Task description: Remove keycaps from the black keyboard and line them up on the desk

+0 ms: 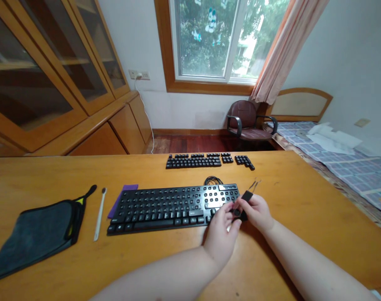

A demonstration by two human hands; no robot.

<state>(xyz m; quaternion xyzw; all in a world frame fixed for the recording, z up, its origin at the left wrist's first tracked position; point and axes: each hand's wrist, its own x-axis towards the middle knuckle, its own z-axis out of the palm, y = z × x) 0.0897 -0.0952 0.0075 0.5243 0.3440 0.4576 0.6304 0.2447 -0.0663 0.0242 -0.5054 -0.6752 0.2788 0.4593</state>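
Note:
My right hand (257,213) is closed on a keycap puller (247,195) with a black handle, its thin wire prongs pointing up and away from me. Close against it, my left hand (221,230) is pinched by the keyboard's right end; a small dark piece sits between the two hands, and which fingers hold it is hard to make out. Beneath and to the left lies a black keyboard (165,205). Most of its upper rows show bare switch posts, while keycaps remain along the bottom rows. Removed keycaps (193,162) stand in ordered rows behind it.
A coiled black cable (213,180) sits behind the keyboard. To the left are a purple cloth (130,187) partly under it, a white-handled brush (99,217) and a folded grey cloth (42,234). Beyond the wooden desk (303,209) stands a chair (246,121).

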